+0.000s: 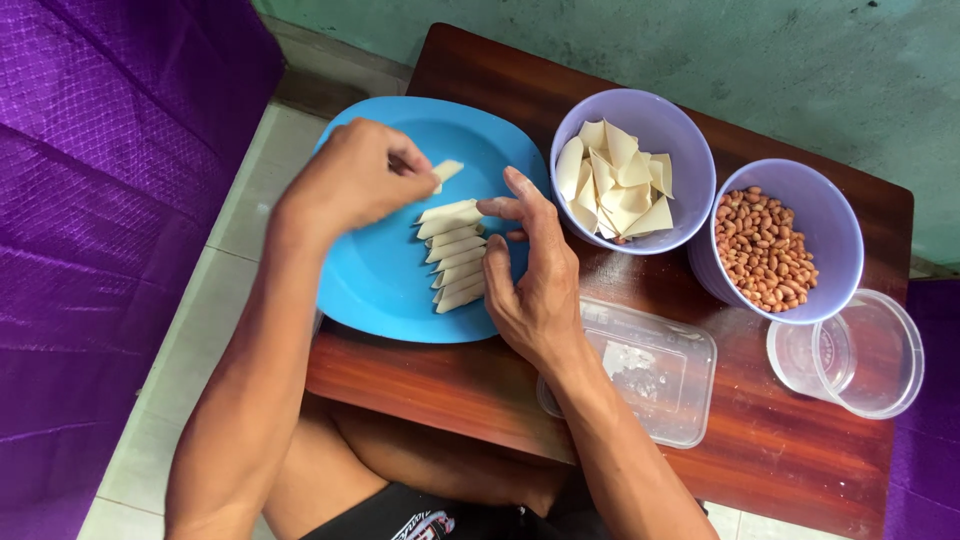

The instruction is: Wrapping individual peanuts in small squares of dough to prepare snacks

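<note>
A blue plate (375,270) lies on a small brown wooden table (470,390). A row of several pale rolled dough pieces (455,255) is stacked on it. My left hand (350,180) hovers over the plate and pinches one more rolled dough piece (446,171) just above the row. My right hand (530,275) rests at the row's right side, fingers spread, touching the ends of the rolls. A lilac bowl (665,125) with flat dough squares (612,180) stands right of the plate.
A second lilac bowl (835,230) holds peanuts (765,248). A clear rectangular lid or box (650,365) lies by my right wrist. A clear round container (865,355) lies on its side at the table's right. Purple fabric (90,200) covers the left.
</note>
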